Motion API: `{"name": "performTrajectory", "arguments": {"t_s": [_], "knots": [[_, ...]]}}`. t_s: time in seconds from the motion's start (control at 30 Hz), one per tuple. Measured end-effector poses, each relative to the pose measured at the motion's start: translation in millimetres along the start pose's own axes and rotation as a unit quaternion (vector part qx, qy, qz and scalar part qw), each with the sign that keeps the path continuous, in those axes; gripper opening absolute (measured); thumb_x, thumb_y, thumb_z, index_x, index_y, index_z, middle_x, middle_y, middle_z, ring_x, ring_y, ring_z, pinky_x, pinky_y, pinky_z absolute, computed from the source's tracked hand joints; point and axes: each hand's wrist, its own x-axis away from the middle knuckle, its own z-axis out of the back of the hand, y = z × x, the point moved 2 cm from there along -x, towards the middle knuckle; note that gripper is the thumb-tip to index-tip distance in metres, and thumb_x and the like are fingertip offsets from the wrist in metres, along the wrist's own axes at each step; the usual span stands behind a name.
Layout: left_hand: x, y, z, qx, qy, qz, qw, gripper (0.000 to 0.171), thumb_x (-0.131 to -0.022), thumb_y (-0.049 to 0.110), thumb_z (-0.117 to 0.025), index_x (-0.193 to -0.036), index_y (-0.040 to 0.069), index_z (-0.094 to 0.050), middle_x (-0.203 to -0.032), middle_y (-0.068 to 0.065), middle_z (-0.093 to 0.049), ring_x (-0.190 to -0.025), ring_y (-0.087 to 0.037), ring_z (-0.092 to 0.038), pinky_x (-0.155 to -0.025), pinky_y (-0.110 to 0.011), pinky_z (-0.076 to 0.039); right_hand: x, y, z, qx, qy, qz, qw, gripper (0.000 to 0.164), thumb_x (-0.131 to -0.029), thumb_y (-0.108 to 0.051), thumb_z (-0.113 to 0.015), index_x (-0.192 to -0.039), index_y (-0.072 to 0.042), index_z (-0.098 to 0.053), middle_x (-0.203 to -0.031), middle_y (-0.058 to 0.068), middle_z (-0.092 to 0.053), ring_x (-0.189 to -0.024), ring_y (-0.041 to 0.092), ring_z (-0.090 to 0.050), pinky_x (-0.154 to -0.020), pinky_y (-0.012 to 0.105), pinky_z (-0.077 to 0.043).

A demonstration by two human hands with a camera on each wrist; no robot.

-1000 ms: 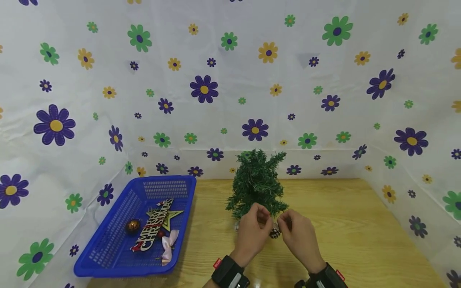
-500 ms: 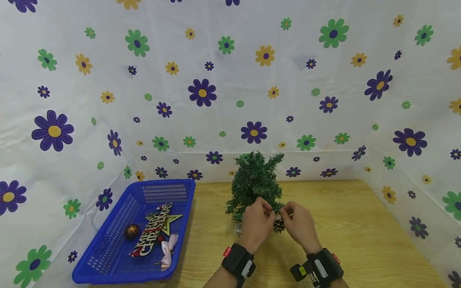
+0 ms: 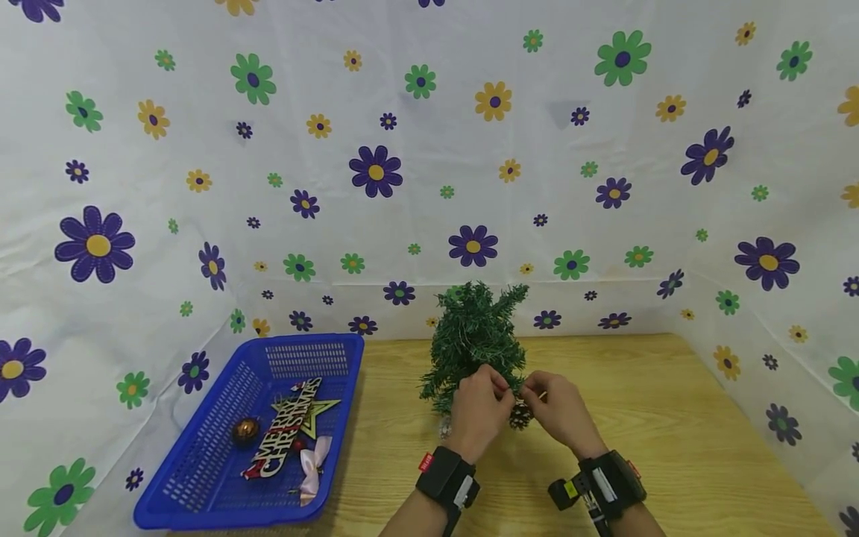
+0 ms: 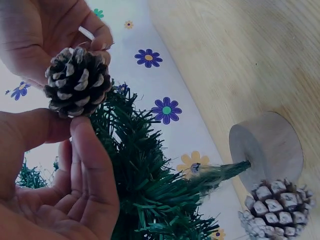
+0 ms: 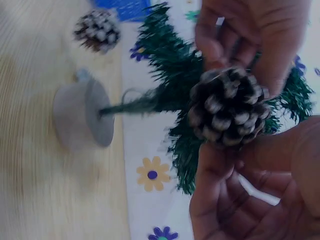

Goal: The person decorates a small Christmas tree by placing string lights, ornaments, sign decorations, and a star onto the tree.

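Flowery white sheet point(image 3: 429, 216) is going round the back and sides of a wood-grain table point(image 3: 671, 432); in the middle a dark pine cone point(image 3: 520, 415) is hanging just below the fingertips, in front of a little green tree point(image 3: 473, 343); the cone's looking pretty round, so I can't tell its long axis. Left hand point(image 3: 479, 410) and right hand point(image 3: 558, 409) are both pinching at the cone's upper end, thumb to fingertip, nearly meeting; the exact grip spot is hidden. The tree's long axis is running upright, top pointing up, one branch angling up to the right; its thin trunk is rising from a round wooden base point(image 5: 75, 117); a whitish pine cone point(image 4: 277, 212) is sitting near that. Off to the left, a blue basket point(image 3: 201, 473) is holding a lettered sign point(image 3: 285, 432), a star point(image 3: 326, 406), a brown ball point(image 3: 245, 431) and a pink bow point(image 3: 312, 466).
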Motion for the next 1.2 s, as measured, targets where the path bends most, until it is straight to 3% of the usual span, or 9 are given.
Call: {"name": "performTrajectory", "arguments": {"t_s": [0.13,0.23,0.47,0.57,0.93,1.07,1.2], "knots": [[0.8,-2.4,0.7,0.001,0.018,-0.007,0.9998,0.006,-0.088,0.014,-0.063,-0.09,0.01,-0.06,-0.077,-0.003,-0.065,-0.055,-0.004,-0.054,-0.046,-0.015,-0.04,2.4,-1.5,-5.1,0.062,0.049,0.062,0.995,0.009,-0.089,-0.009,-0.061,-0.084,-0.014,-0.066,-0.074,-0.001,-0.063,-0.053,0.005,-0.051,-0.048,0.021,-0.041],[3.0,-4.3,0.6,-0.024,0.023,-0.005,0.9994,0.006,-0.088,0.015,-0.063,-0.089,0.011,-0.06,-0.076,-0.002,-0.064,-0.053,-0.003,-0.052,-0.044,-0.015,-0.038,4.8,-2.2,-10.4,0.105,0.062,0.092,0.988,0.009,-0.087,-0.009,-0.065,-0.082,-0.016,-0.067,-0.072,-0.004,-0.063,-0.053,0.002,-0.049,-0.048,0.019,-0.039],[13.3,-5.1,-0.7,-0.153,0.028,-0.01,0.9877,0.011,-0.085,0.018,-0.067,-0.085,0.015,-0.057,-0.072,0.002,-0.054,-0.051,-0.008,-0.049,-0.041,-0.018,-0.033,8.7,-5.9,-17.9,0.134,0.043,0.097,0.985,0.011,-0.083,-0.01,-0.069,-0.079,-0.02,-0.067,-0.071,-0.009,-0.061,-0.054,0.0,-0.048,-0.049,0.018,-0.039],[17.1,-6.0,-1.6,-0.177,0.036,-0.019,0.9834,0.012,-0.086,0.019,-0.067,-0.084,0.017,-0.056,-0.073,0.003,-0.052,-0.055,-0.011,-0.052,-0.042,-0.019,-0.034,9.9,-8.0,-20.1,0.135,0.052,0.108,0.984,0.011,-0.083,-0.011,-0.069,-0.078,-0.02,-0.066,-0.071,-0.009,-0.061,-0.054,0.0,-0.047,-0.049,0.018,-0.038],[25.7,-11.4,-2.2,-0.163,0.061,-0.046,0.9837,0.011,-0.086,0.02,-0.067,-0.088,0.016,-0.056,-0.077,0.002,-0.053,-0.059,-0.009,-0.053,-0.045,-0.016,-0.035,14.7,-9.6,-21.8,0.124,0.071,0.1,0.985,0.005,-0.085,-0.011,-0.067,-0.086,-0.015,-0.069,-0.076,-0.005,-0.063,-0.061,0.003,-0.053,-0.054,0.019,-0.043],[29.3,-12.1,3.4,-0.153,0.057,-0.056,0.985,0.011,-0.086,0.021,-0.067,-0.088,0.017,-0.057,-0.079,0.002,-0.055,-0.062,-0.008,-0.054,-0.048,-0.015,-0.037,20.6,-10.5,-16.6,0.142,0.107,0.118,0.977,0.001,-0.085,-0.014,-0.068,-0.086,-0.013,-0.068,-0.077,-0.005,-0.06,-0.061,0.004,-0.051,-0.053,0.019,-0.042],[39.9,-17.5,18.5,-0.162,0.058,-0.072,0.9824,0.015,-0.086,0.026,-0.067,-0.091,0.017,-0.056,-0.082,0.002,-0.055,-0.069,-0.009,-0.055,-0.055,-0.017,-0.042,29.0,-6.8,-8.4,0.164,0.152,0.139,0.965,0.014,-0.083,-0.021,-0.071,-0.094,-0.013,-0.066,-0.085,-0.001,-0.057,-0.068,0.008,-0.053,-0.056,0.021,-0.044]]}}
